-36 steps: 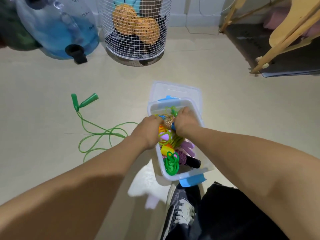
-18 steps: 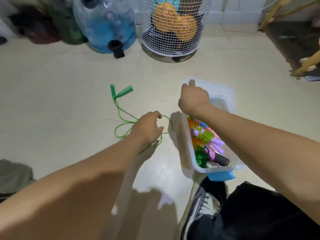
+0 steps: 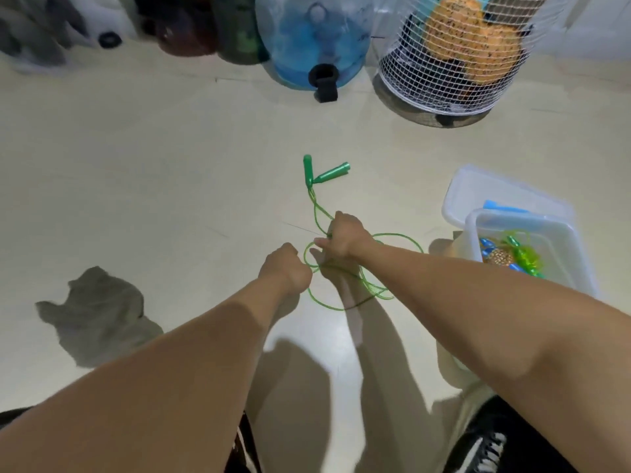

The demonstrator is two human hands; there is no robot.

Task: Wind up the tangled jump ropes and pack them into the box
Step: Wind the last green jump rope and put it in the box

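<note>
Two hands are on one green jump rope [image 3: 345, 268], so go left to right. Grey cloth [image 3: 95, 312] lies on the floor [image 3: 170, 165] at far left, well apart from the work. Your left hand [image 3: 286, 271] is curled into a fist around the cord at the near side of the loops, probably to anchor that end while you sort the tangle. Just beside it, your right hand [image 3: 345, 237] grips the strand running up to the two green handles [image 3: 322, 172], which lie together on the floor beyond your hands; pulling there should draw the handles in for winding. Loose loops spread on the floor under and right of your right wrist. Blue water jug [image 3: 314, 39] and wire basket [image 3: 444, 63] stand at the back. Clear box [image 3: 560, 230] sits at right, open, near the rope, already holding other coiled ropes, so packing is a short reach once this one is wound.
</note>
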